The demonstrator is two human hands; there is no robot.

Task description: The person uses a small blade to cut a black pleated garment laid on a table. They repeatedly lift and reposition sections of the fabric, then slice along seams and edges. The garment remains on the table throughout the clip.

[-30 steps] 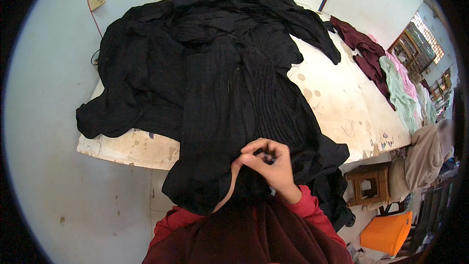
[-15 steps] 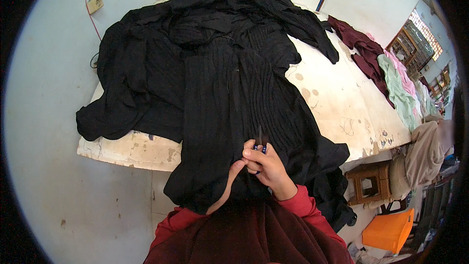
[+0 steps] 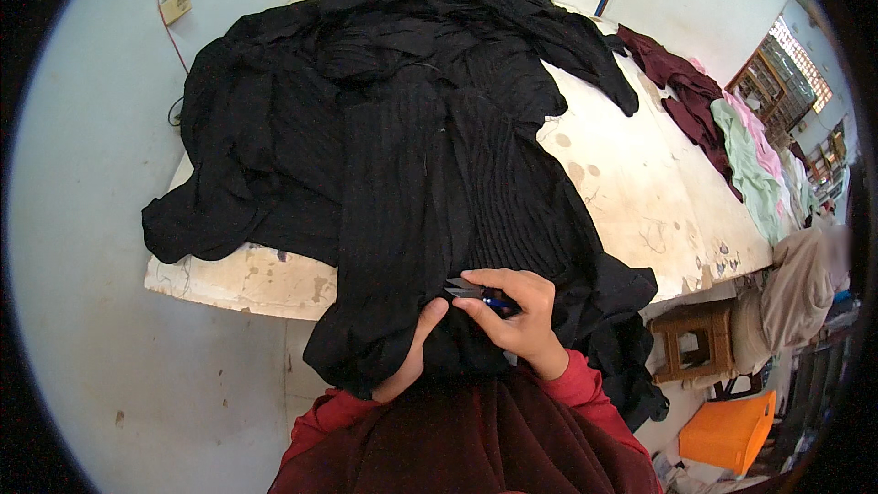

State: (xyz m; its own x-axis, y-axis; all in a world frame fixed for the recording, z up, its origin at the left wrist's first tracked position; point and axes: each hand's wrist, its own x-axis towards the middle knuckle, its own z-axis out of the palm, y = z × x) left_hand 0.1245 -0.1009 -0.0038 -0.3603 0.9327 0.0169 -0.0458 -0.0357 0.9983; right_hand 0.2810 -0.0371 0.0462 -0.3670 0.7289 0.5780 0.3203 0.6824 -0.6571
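Note:
A black pleated garment (image 3: 393, 192) lies spread over the table and hangs over its near edge. My left hand (image 3: 409, 359) is closed on the garment's near part, its thumb up and its fingers hidden in the cloth. In my right hand (image 3: 524, 313) is a pair of thread snips (image 3: 495, 303) with blue handles. Their blades are parted and point left, just above the left thumb tip, over the dark fabric. Any thread between the blades is too fine to make out.
The pale, stained table (image 3: 631, 210) stands against a wall. Maroon cloth (image 3: 677, 82) and mint green cloth (image 3: 743, 160) lie along its right side. Beyond the right edge are a brown stool (image 3: 692, 340), an orange container (image 3: 729, 430) and a person in beige clothing (image 3: 796, 288).
My right hand has turned the snips from pointing away to pointing left, and their blades now show parted. The left hand has shifted slightly down and left with the cloth.

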